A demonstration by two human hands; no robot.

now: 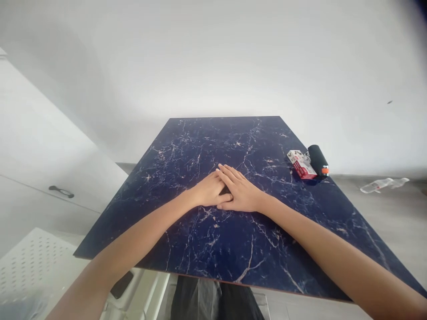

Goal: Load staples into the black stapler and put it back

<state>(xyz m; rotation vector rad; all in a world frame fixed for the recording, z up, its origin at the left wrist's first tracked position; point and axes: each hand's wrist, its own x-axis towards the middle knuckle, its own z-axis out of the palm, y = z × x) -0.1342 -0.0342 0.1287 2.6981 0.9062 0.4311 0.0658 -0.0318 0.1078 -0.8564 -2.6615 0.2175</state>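
Observation:
My left hand (210, 190) lies on the dark blue marbled table (213, 142), palm down, its fingers stretched out toward the middle. Over its fingertips rest the fingers of my right hand (245, 192), which is also laid flat and extended. The two thumbs touch or nearly touch below the crossed fingers, leaving a small dark gap between the hands. I see no object in either hand.
On the table's right edge, a red and white box (302, 164) lies beside a black cylinder (318, 161) with an orange patch. Clear plastic bottles (376, 185) lie on the floor. Left are a cabinet handle (61, 192) and a white perforated seat (33, 253).

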